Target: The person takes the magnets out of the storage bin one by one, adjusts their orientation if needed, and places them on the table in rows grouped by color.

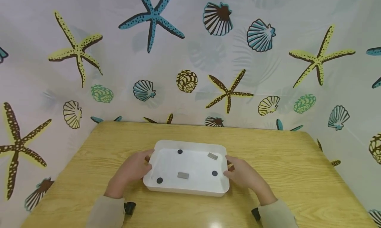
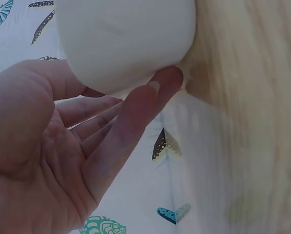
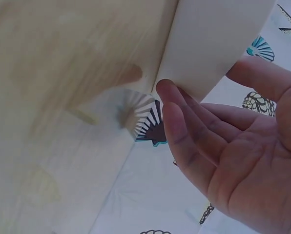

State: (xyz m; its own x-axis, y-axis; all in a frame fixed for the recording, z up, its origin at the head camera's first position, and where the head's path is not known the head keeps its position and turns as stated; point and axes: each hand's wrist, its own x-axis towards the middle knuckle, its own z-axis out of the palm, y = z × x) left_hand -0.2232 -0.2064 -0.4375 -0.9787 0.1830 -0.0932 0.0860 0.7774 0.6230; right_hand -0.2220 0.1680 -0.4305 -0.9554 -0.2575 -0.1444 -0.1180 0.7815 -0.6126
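Observation:
A shallow white tray [image 1: 166,165] with rounded corners lies lengthwise across the middle of the wooden table. Inside it are three black round discs [image 1: 180,151] and two flat grey rectangular pieces [image 1: 183,175]. My left hand [image 1: 134,167] grips the tray's left end, thumb near the rim. In the left wrist view, fingertips [image 2: 167,80] reach the lower edge of the white wall [image 2: 126,44]. The right end is gripped by my right hand [image 1: 245,174]. Its fingertips [image 3: 167,90] sit at the tray's lower edge, close over the tabletop, in the right wrist view.
The wooden table [image 1: 119,135] extends on all sides of the tray. A white curtain [image 1: 166,105] printed with starfish and shells hangs behind it and along both sides. Small black devices [image 1: 129,208] sit at both sleeve cuffs.

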